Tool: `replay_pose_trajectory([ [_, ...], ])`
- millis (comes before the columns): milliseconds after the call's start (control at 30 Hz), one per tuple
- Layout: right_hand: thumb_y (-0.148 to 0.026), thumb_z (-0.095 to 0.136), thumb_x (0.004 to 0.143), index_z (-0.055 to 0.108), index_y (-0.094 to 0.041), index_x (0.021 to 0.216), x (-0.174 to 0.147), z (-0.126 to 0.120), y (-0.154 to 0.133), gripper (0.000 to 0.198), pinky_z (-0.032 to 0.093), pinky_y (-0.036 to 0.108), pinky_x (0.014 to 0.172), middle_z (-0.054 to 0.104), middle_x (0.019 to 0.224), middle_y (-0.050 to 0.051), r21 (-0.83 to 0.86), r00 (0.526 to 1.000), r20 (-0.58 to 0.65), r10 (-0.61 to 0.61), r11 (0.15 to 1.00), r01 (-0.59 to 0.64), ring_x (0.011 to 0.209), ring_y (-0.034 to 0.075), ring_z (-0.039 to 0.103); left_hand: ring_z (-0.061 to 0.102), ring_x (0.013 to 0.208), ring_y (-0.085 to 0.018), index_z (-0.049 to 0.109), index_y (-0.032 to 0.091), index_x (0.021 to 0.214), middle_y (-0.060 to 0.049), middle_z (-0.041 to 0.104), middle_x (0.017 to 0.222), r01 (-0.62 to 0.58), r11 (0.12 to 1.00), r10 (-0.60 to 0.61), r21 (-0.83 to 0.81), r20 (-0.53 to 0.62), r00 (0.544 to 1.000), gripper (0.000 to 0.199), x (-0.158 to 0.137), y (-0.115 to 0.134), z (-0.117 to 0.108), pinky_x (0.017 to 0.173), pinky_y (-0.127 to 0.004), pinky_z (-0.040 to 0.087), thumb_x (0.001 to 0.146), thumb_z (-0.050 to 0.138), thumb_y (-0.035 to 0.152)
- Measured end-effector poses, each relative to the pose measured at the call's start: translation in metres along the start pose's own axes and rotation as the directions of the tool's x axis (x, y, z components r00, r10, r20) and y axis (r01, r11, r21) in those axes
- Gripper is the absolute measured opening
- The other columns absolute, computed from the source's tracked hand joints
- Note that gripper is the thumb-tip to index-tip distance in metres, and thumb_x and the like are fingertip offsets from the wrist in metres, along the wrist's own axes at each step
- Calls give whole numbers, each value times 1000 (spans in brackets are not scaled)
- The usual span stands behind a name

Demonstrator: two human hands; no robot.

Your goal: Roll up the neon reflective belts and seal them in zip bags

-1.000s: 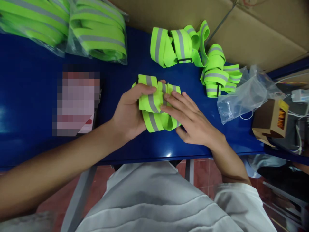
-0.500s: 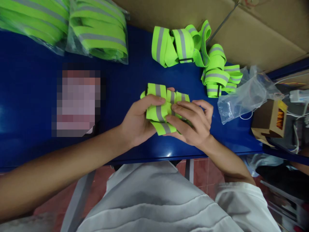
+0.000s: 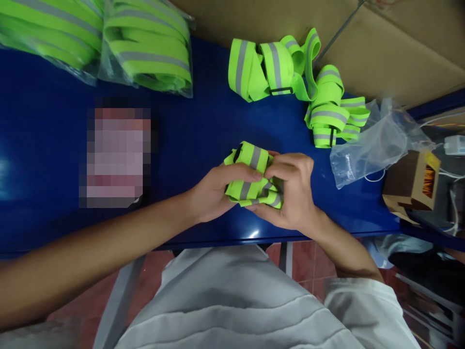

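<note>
A folded neon-green reflective strap (image 3: 247, 190) with a grey stripe is held between both hands above the blue table. My left hand (image 3: 214, 193) grips its left side, thumb pressed across the top. My right hand (image 3: 292, 190) is closed around the right end, fingers curled over the folds; some fingertips are hidden. A black buckle (image 3: 238, 152) shows at the bundle's upper left. Beyond the hands lie two more bundled straps of the same kind, one rolled (image 3: 278, 65) and one wrapped (image 3: 329, 114), each with a black buckle.
Clear bags of green strap (image 3: 150, 48) lie at the back left. A blurred-out object (image 3: 116, 160) rests on the blue table (image 3: 174, 145). On the right are an empty plastic bag (image 3: 366, 145), a small cardboard box (image 3: 412, 184) and white cables. Large cartons (image 3: 407, 53) stand behind.
The strap bundle has tilted and moved slightly toward me, becoming more compact. My right hand has gone from fingers laid over the strap to curled around its right end.
</note>
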State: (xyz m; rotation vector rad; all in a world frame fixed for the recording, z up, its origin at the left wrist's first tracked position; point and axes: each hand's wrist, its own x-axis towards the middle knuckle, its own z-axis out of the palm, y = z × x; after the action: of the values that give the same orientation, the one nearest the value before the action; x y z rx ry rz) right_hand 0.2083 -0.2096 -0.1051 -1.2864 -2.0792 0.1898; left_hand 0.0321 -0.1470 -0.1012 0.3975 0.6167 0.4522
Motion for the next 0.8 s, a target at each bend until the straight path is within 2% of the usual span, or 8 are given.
replay_pose_trajectory([
  [100, -75, 71, 84, 40, -28, 150, 1, 0, -1, 86, 45, 59, 110, 53, 148, 16, 35, 997, -11, 81, 996, -80, 138, 41, 52, 69, 81, -17, 76, 21, 89, 0, 74, 85, -1, 1000, 1, 6, 34, 999, 21, -3, 1, 1, 74, -26, 56, 68, 79, 21],
  [167, -77, 66, 85, 30, -27, 159, 2, -2, -2, 97, 42, 62, 116, 45, 159, 17, 38, 992, 39, 117, 992, -119, 146, 43, 46, 71, 88, -19, 77, 22, 95, 0, 76, 91, -4, 1000, 4, 12, 62, 998, 24, -3, 1, 0, 79, -28, 56, 71, 79, 20],
  [300, -66, 61, 95, 39, -25, 157, 7, -7, 2, 78, 37, 61, 122, 52, 155, 17, 66, 979, 165, 120, 989, -132, 147, 40, 47, 67, 80, -19, 76, 19, 88, 0, 74, 82, -13, 998, 10, 56, 52, 999, 21, 2, -1, -5, 75, -29, 53, 68, 83, 22],
  [400, -56, 64, 97, 47, -27, 151, 11, -12, 5, 63, 43, 55, 116, 60, 146, 13, 139, 959, 234, 158, 971, -194, 139, 35, 54, 68, 88, -19, 75, 20, 92, 0, 74, 90, -38, 994, 35, 100, 28, 999, 26, 5, -3, -8, 78, -28, 53, 69, 85, 24],
  [467, -53, 64, 98, 49, -27, 149, 12, -15, 6, 59, 47, 51, 110, 62, 143, 12, 162, 950, 252, 186, 960, -231, 134, 33, 56, 68, 103, -20, 73, 25, 113, 1, 74, 109, -76, 991, 75, 114, 19, 997, 45, 5, -5, -9, 86, -28, 54, 70, 88, 25],
  [533, -54, 59, 100, 48, -25, 149, 11, -14, 7, 59, 48, 50, 107, 61, 143, 13, 154, 952, 252, 172, 965, -214, 132, 33, 57, 66, 115, -20, 60, 33, 137, 2, 71, 125, -100, 985, 92, 140, 59, 994, 78, 3, -6, -11, 93, -28, 55, 67, 93, 22],
  [633, -58, 40, 106, 49, -20, 148, 5, -8, 7, 57, 47, 49, 102, 63, 137, 15, 43, 978, 176, 109, 992, -118, 125, 32, 59, 63, 124, -20, 44, 37, 152, 0, 66, 134, -127, 964, 88, 235, 167, 982, 110, 1, -7, -14, 98, -27, 55, 60, 98, 12],
  [800, -55, 31, 109, 56, -12, 139, 2, 0, 10, 57, 46, 46, 91, 70, 127, 18, -149, 990, 132, 38, 989, -18, 111, 32, 64, 59, 130, -17, 49, 34, 149, 0, 62, 139, -156, 953, 117, 261, 161, 980, 94, 1, -16, -16, 102, -22, 53, 69, 94, 14],
])
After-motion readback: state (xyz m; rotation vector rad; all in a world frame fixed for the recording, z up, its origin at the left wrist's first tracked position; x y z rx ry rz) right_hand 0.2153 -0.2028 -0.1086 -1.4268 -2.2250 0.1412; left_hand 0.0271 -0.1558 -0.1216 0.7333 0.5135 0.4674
